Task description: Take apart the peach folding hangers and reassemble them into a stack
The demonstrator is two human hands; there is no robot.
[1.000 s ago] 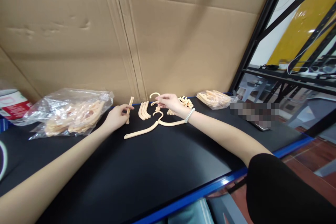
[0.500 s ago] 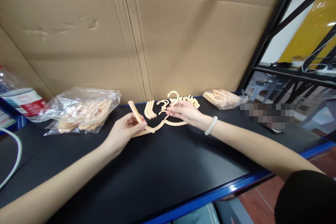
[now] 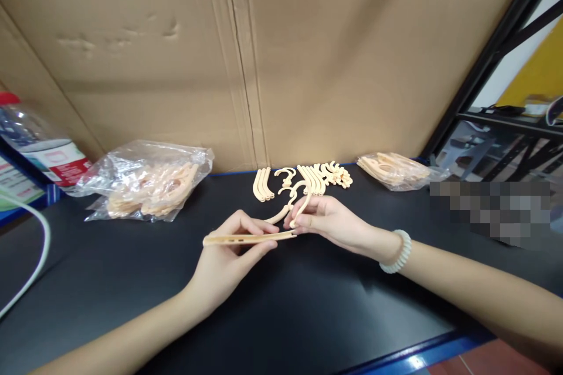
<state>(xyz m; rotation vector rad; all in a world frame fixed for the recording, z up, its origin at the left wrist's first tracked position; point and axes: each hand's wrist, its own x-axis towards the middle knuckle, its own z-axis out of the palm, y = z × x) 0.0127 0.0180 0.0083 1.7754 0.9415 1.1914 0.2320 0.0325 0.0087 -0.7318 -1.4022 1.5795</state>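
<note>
My left hand (image 3: 235, 246) pinches a pale beige hanger arm (image 3: 250, 239), a slim slotted bar lying level across the fingers. In my right hand (image 3: 329, 222) is a curved hanger hook (image 3: 307, 199), its base close to the right end of the bar; whether they touch I cannot tell. Behind both hands a partly hidden hanger piece (image 3: 280, 215) lies on the black tabletop. Farther back are a small row of hanger arms (image 3: 263, 185), a few loose hooks (image 3: 285, 177), another row of arms (image 3: 312, 179) and a heap of small curved pieces (image 3: 336, 174).
A clear plastic bag of hanger parts (image 3: 149, 184) lies at the left, a smaller bag (image 3: 391, 170) at the right. A labelled bottle (image 3: 48, 152) and a white cable (image 3: 44, 240) are far left. Cardboard (image 3: 176, 70) walls the back; a black metal rack (image 3: 497, 58) stands right.
My left hand has turned the hanger arm from steeply tilted to level. My right hand has brought the hook down and nearer to it. The camera view has shifted a little.
</note>
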